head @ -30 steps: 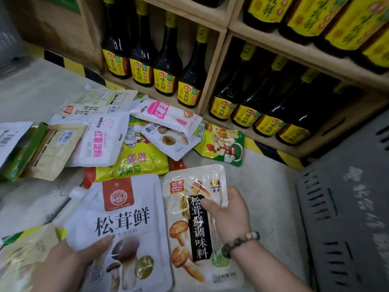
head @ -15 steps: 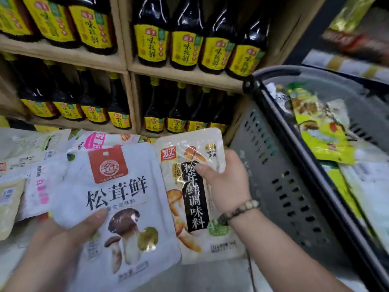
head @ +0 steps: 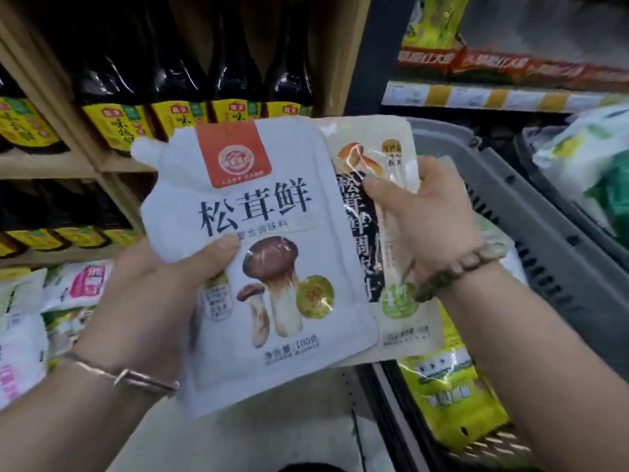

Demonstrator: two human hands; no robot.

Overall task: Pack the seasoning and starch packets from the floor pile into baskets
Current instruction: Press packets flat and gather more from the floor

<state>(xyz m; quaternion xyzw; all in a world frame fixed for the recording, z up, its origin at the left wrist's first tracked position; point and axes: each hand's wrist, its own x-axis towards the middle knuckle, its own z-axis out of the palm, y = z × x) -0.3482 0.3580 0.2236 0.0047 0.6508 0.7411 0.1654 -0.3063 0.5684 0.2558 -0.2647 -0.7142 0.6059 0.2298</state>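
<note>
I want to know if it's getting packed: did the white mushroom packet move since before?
Yes. The white mushroom packet in the left hand rose off the floor, up in front of the shelf bottles, rightward toward the grey basket.

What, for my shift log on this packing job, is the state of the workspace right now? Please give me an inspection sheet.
Surface: floor, grey, bare in front of the person.
Job's things: white mushroom packet and cream mushroom packet held up, the white one overlapping the cream one's left side; grey basket at right, with a green-yellow packet inside.
Clutter: loose packets lie at the left.
Hands: left hand grips the white mushroom packet, thumb on its front; right hand grips the cream mushroom packet.
Cables: nothing seen.
Surroundings: wooden shelf with dark sauce bottles behind.
</note>
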